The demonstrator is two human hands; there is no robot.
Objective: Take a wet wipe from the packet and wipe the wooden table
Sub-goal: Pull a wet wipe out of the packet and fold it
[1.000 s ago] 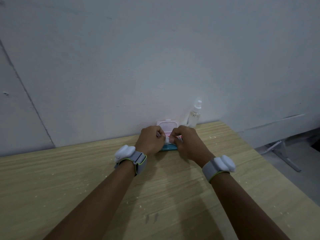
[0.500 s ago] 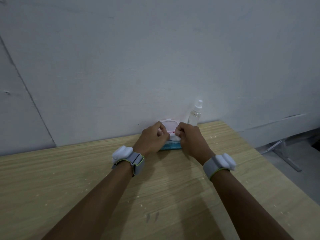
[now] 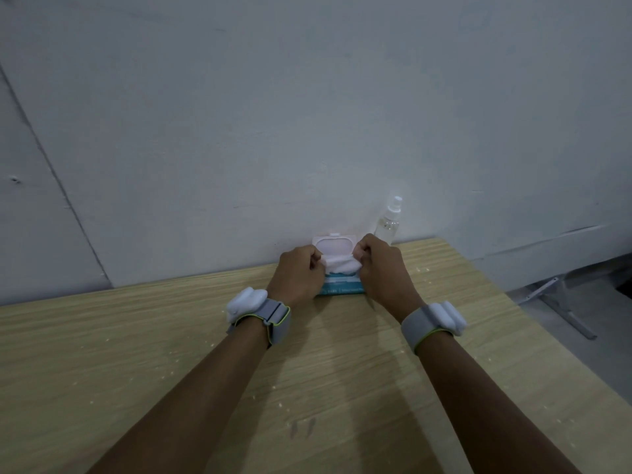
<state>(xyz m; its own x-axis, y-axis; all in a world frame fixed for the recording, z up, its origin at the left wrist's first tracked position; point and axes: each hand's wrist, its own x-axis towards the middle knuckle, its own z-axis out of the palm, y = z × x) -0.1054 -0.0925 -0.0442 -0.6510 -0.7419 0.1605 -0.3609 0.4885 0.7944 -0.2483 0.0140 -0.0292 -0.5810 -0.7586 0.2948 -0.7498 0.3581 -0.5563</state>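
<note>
A teal wet wipe packet (image 3: pixel 342 288) lies on the wooden table (image 3: pixel 136 354) against the wall, its pink lid (image 3: pixel 335 245) flipped up. A white wet wipe (image 3: pixel 340 265) stretches above the packet's opening. My left hand (image 3: pixel 297 275) pinches the wipe's left end and my right hand (image 3: pixel 379 271) pinches its right end. Both wrists wear grey bands with white sensors. The packet's sides are hidden behind my hands.
A clear spray bottle (image 3: pixel 388 222) stands by the wall just right of the packet. The table's right edge (image 3: pixel 533 319) drops to a grey floor with a metal leg (image 3: pixel 561 309). Pale crumbs dot the tabletop.
The wipe has come further out of the packet. My hands have moved apart and lifted slightly, spreading the wipe between them.
</note>
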